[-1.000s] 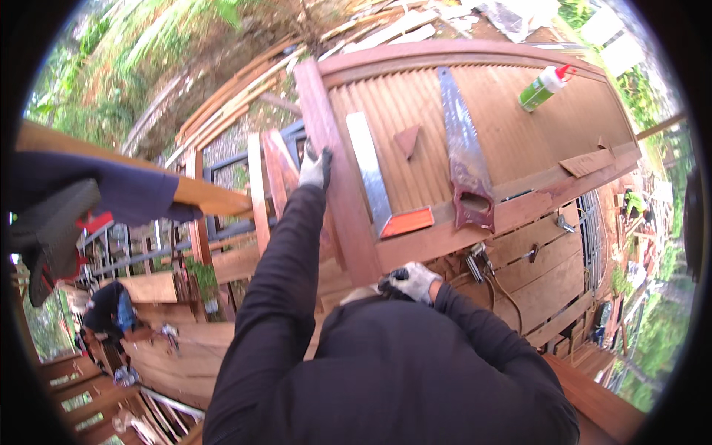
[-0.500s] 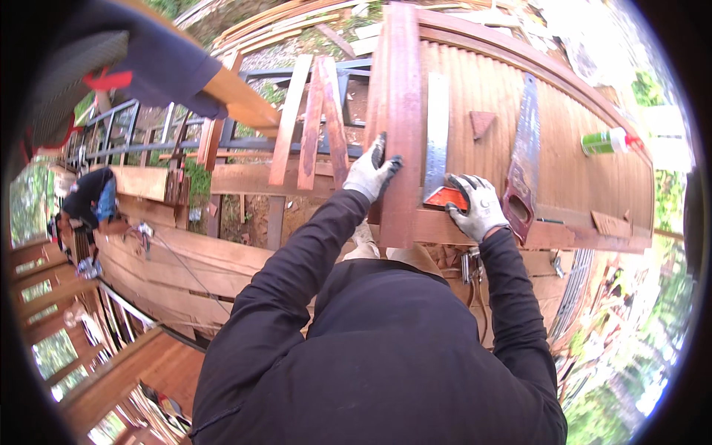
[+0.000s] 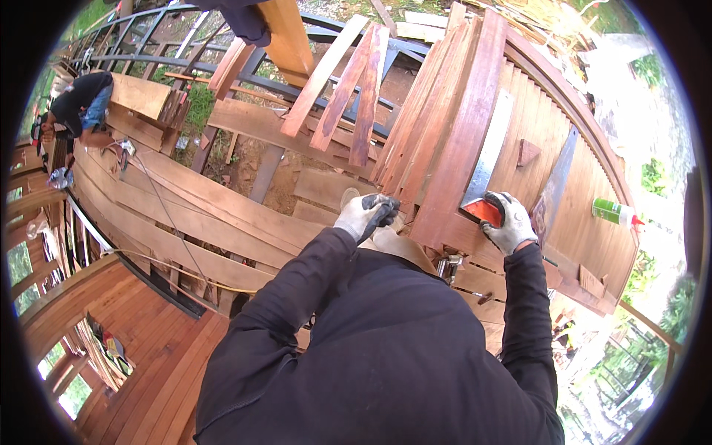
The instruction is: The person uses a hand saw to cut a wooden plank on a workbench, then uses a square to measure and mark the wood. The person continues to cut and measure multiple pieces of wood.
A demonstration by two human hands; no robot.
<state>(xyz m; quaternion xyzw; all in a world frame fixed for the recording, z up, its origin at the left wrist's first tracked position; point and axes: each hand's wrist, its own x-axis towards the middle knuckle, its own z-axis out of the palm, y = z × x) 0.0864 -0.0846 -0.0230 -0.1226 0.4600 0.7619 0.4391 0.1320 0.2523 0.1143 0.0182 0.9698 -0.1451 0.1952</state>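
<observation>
My right hand (image 3: 506,222), gloved grey and black, grips the orange handle (image 3: 480,209) of a steel square (image 3: 491,141) lying on a slatted wooden panel (image 3: 544,111). My left hand (image 3: 365,216) has its gloved fingers curled closed near the lower ends of stacked reddish boards (image 3: 430,111); what it holds, if anything, is hidden. A reddish beam (image 3: 463,126) lies left of the square. Right of it are a wooden triangle (image 3: 528,152), a hand saw (image 3: 555,182) and a green-and-white bottle (image 3: 614,211) with a red nozzle.
Loose planks (image 3: 326,74) cross a dark metal frame (image 3: 152,59). Wide boards (image 3: 170,200) run along the lower left, with a hose (image 3: 178,276) across them. A co-worker (image 3: 78,111) bends at the far left. A nail gun (image 3: 449,268) lies below the panel.
My right hand has moved up onto the square's orange handle. My left hand has left the beam's face, dropped lower and curled its fingers. The view has swung, showing stacked boards beside the beam.
</observation>
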